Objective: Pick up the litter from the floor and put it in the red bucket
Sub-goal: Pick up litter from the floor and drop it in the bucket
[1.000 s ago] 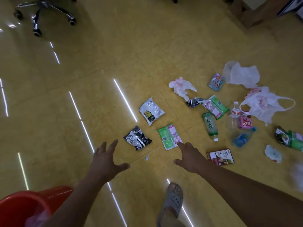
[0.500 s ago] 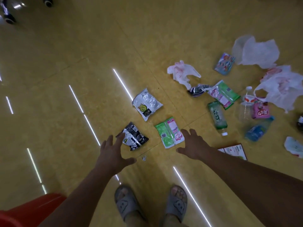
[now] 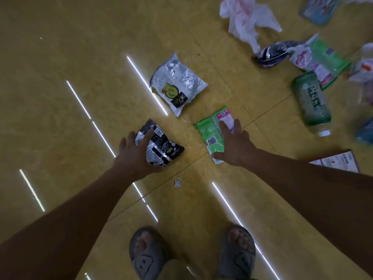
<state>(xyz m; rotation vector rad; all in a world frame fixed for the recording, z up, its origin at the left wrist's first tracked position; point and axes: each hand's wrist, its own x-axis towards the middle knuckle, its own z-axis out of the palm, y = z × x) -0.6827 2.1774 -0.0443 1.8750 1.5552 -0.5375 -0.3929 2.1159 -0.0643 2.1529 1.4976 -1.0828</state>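
Litter lies scattered on the yellow floor. My left hand [image 3: 131,156] reaches down onto a black and white wrapper [image 3: 163,146], fingers spread over its left side and thumb under its near edge. My right hand [image 3: 236,146] lies with straight fingers on a green and pink wrapper [image 3: 210,130], its thumb at the wrapper's near corner. Both wrappers rest flat on the floor. The red bucket is out of view.
A silver packet [image 3: 177,83] lies just beyond the two wrappers. To the right are a green bottle [image 3: 310,100], a green-pink packet [image 3: 319,59], a dark wrapper [image 3: 274,53], a white plastic bag [image 3: 246,19] and a printed card [image 3: 339,162]. A tiny scrap [image 3: 178,182] lies in front of my sandals [image 3: 145,255].
I have bent lower and the view has closed in on the floor. Both hands dropped from hovering onto the two wrappers. The red bucket slid out of view at the lower left.
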